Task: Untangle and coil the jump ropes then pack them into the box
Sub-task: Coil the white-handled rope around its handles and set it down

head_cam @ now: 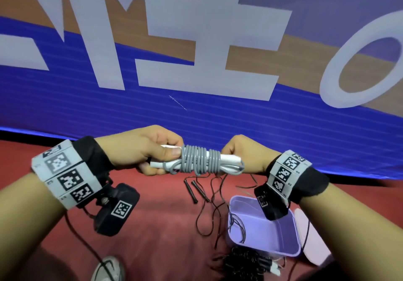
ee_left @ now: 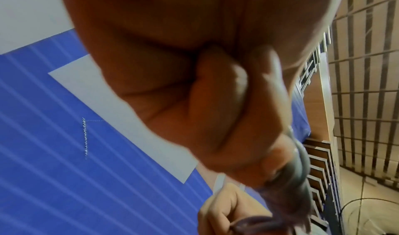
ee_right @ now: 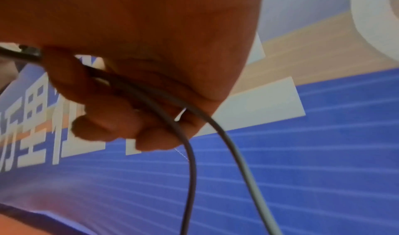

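Observation:
A grey jump rope [head_cam: 199,159] is wound tightly round its two white handles [head_cam: 231,159] and held in the air in front of me. My left hand [head_cam: 152,150] grips the left end of the handles, thumb pressed on top. My right hand [head_cam: 238,150] grips the right end, with grey cord [ee_right: 190,153] looping out of its curled fingers. A black jump rope [head_cam: 205,204] lies loose on the red floor below, its two black handles [head_cam: 194,191] side by side. The open lilac box [head_cam: 272,232] stands at the lower right with thin cord [head_cam: 236,226] hanging over its left wall.
A blue and tan banner [head_cam: 196,51] with large white characters stands close ahead. A dark tangle of further ropes [head_cam: 246,263] lies in front of the box. The box's lid [head_cam: 311,237] lies open at its right. A shoe [head_cam: 108,268] shows at the bottom left.

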The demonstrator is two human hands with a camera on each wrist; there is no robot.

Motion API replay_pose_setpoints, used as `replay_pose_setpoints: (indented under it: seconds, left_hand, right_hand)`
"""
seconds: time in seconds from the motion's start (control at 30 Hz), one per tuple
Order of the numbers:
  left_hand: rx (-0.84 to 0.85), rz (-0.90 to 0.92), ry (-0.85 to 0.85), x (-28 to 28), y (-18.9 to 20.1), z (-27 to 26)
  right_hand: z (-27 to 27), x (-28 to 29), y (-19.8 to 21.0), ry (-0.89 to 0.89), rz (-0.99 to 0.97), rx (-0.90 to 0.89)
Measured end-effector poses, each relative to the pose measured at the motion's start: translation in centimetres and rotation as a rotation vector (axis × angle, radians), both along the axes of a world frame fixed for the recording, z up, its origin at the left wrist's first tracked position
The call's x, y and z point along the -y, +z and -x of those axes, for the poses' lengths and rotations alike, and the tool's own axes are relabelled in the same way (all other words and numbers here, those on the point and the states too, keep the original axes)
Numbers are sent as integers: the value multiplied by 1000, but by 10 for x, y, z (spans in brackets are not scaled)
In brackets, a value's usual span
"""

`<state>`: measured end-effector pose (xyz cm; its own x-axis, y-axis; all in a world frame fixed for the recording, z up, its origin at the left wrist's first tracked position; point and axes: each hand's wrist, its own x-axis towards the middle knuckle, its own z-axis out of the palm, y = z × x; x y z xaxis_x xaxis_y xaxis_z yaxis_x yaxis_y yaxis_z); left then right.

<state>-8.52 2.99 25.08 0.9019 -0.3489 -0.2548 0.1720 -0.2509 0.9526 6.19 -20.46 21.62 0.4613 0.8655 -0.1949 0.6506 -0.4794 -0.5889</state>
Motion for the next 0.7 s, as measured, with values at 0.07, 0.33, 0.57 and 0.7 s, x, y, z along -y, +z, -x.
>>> replay_pose_setpoints:
  seconds: [0.07,0.33,0.57,0.7]
  left_hand:
    - [-45,-117,-30,1,0,-1]
    - [-62,-724,22,14,-8,-13]
    - [236,-712,533,-4,-5,-26]
    - [246,-425,721,-11,-4,-25]
  right_hand:
    - [-1,0,1,-56,54,136]
    - [9,-8,8,-54,45,355]
    - [18,-13,17,-194,-288,236]
    - [30,-18,18,-290,-464,-115]
